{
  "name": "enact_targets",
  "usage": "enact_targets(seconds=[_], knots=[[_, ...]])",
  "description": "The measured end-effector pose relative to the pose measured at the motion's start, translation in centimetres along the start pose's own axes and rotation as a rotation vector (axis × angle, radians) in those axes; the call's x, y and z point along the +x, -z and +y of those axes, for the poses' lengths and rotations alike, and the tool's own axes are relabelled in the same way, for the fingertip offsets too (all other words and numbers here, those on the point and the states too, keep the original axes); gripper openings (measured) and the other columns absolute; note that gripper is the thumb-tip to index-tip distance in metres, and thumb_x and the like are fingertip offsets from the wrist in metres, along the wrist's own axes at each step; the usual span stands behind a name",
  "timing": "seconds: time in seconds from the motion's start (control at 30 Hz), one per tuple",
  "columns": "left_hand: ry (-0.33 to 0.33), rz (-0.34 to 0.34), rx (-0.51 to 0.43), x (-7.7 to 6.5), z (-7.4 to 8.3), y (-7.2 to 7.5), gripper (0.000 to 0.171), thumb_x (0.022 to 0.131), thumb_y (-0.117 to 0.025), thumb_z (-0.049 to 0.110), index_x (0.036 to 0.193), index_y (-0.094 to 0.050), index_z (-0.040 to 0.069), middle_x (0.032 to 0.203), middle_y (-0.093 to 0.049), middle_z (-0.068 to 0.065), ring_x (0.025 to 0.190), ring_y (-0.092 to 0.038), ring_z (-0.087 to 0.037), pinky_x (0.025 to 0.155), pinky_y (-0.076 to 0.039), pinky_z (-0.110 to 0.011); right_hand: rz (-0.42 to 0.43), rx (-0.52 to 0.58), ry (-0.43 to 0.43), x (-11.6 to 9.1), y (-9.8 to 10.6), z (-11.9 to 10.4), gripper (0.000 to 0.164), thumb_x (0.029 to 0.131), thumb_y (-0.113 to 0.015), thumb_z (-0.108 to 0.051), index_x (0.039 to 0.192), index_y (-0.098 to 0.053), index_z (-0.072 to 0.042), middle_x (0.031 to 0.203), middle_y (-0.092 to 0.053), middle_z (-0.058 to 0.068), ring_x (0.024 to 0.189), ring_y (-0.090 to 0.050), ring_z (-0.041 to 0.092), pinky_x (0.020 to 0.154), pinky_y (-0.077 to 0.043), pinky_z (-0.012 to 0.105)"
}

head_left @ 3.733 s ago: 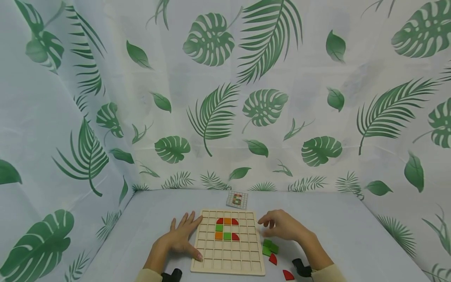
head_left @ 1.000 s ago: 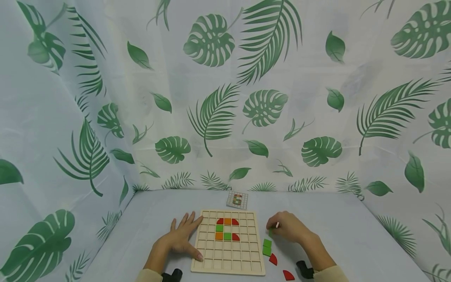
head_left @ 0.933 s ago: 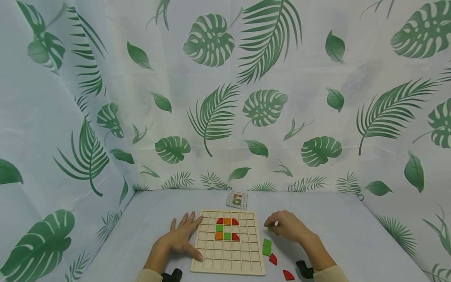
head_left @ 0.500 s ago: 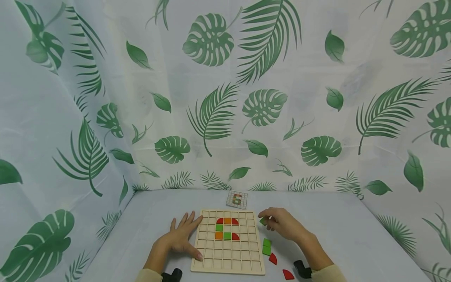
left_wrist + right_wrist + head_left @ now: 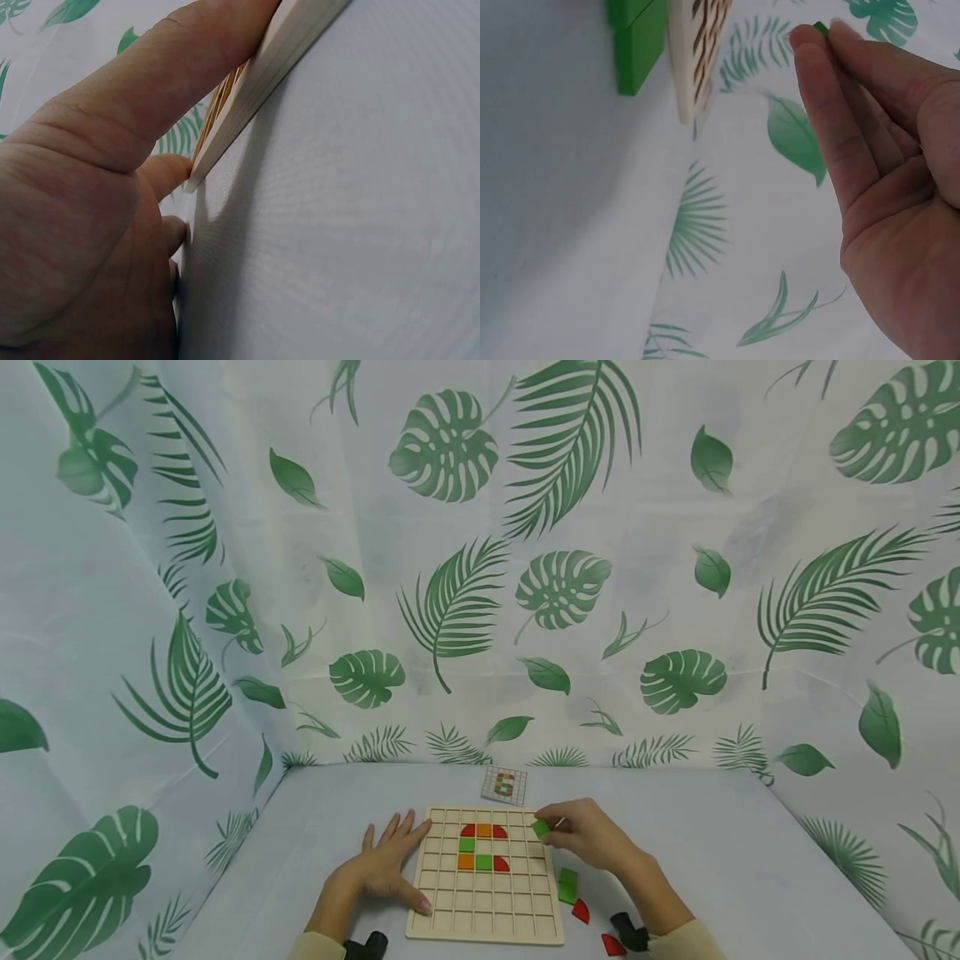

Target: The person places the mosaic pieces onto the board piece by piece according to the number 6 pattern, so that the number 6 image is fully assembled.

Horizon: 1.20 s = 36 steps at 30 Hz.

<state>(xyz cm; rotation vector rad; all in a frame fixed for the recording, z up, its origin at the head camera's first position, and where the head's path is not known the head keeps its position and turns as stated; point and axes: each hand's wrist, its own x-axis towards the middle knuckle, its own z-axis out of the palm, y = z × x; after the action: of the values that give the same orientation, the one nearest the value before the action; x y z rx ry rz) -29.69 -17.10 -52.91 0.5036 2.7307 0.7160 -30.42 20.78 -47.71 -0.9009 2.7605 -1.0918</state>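
A wooden grid board [image 5: 486,939] lies on the table. Set in its cells are red quarter-circle tiles [image 5: 501,864], orange squares [image 5: 466,862] and green squares [image 5: 483,862], in an incomplete ring. My left hand [image 5: 382,867] is spread at the board's left edge, thumb on the rim; in the left wrist view the thumb [image 5: 150,82] reaches onto the board's side. Between thumb and fingertips, my right hand [image 5: 588,837] pinches a green square tile [image 5: 541,828] above the board's upper right edge. Only a sliver of that tile [image 5: 821,28] shows in the right wrist view.
Right of the board lie two green square tiles [image 5: 567,885] and two red quarter-circle tiles [image 5: 581,911], one partly covered by the right wrist's black camera [image 5: 628,933]. A small pattern card [image 5: 491,782] lies behind the board. Leaf-printed cloth [image 5: 480,710] walls the table.
The right hand took one green tile from the loose pieces and lifted it, then carried it left to the board's upper right edge. The left hand stayed in place.
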Motion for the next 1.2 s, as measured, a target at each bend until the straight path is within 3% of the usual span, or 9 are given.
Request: enact_targets(seconds=[0.3,0.5,0.7,0.87,1.07,1.2], knots=[[0.003,0.002,0.000,-0.1,0.1,0.0,0.137,0.056,-0.092,0.070,0.166,-0.028,0.021,0.175,-0.010,-0.018,0.162,-0.002,-0.043,0.121,0.006,-0.077,0.021,-0.043,0.102,1.6,-1.6,-2.3,0.028,0.090,-0.083,-0.022,0.115,-0.079,-0.010,0.091,-0.075,-0.008,0.074,-0.063,0.001,0.067,-0.057,0.022],[0.001,0.005,0.005,-0.1,0.0,0.0,0.137,0.056,-0.091,0.071,0.166,-0.027,0.021,0.175,-0.011,-0.018,0.162,-0.002,-0.043,0.121,0.006,-0.077,0.003,-0.072,0.199,3.0,-2.9,-4.1,0.024,0.087,-0.086,-0.025,0.106,-0.078,-0.012,0.087,-0.071,-0.009,0.075,-0.058,0.000,0.066,-0.054,0.021],[0.004,-0.001,0.009,0.1,-0.1,0.0,0.136,0.056,-0.091,0.072,0.166,-0.027,0.021,0.175,-0.010,-0.018,0.162,-0.001,-0.043,0.121,0.006,-0.077,-0.016,-0.079,0.194,4.0,-3.8,-5.8,0.024,0.086,-0.086,-0.026,0.105,-0.079,-0.014,0.080,-0.064,-0.014,0.071,-0.054,0.001,0.064,-0.052,0.021],[0.004,-0.001,0.016,0.1,-0.2,-0.1,0.136,0.057,-0.090,0.072,0.166,-0.027,0.022,0.175,-0.010,-0.017,0.162,-0.002,-0.043,0.121,0.006,-0.078,-0.039,-0.076,0.148,4.4,-4.6,-6.7,0.025,0.085,-0.087,-0.026,0.105,-0.079,-0.013,0.084,-0.069,-0.011,0.075,-0.057,0.002,0.065,-0.053,0.020],[-0.004,-0.001,0.014,0.2,-0.4,-0.2,0.136,0.057,-0.090,0.072,0.166,-0.027,0.022,0.175,-0.009,-0.018,0.162,-0.001,-0.043,0.121,0.006,-0.078,-0.055,-0.141,0.153,4.5,-6.2,-6.6,0.026,0.083,-0.089,-0.027,0.101,-0.078,-0.012,0.084,-0.071,-0.006,0.074,-0.060,0.005,0.064,-0.052,0.018],[-0.007,-0.001,0.017,0.2,-0.4,-0.2,0.136,0.058,-0.090,0.073,0.167,-0.026,0.022,0.175,-0.009,-0.018,0.162,-0.001,-0.043,0.120,0.006,-0.078,-0.070,-0.170,0.141,4.6,-7.0,-6.3,0.025,0.081,-0.090,-0.029,0.097,-0.077,-0.016,0.082,-0.067,-0.010,0.073,-0.058,0.003,0.063,-0.050,0.017]])
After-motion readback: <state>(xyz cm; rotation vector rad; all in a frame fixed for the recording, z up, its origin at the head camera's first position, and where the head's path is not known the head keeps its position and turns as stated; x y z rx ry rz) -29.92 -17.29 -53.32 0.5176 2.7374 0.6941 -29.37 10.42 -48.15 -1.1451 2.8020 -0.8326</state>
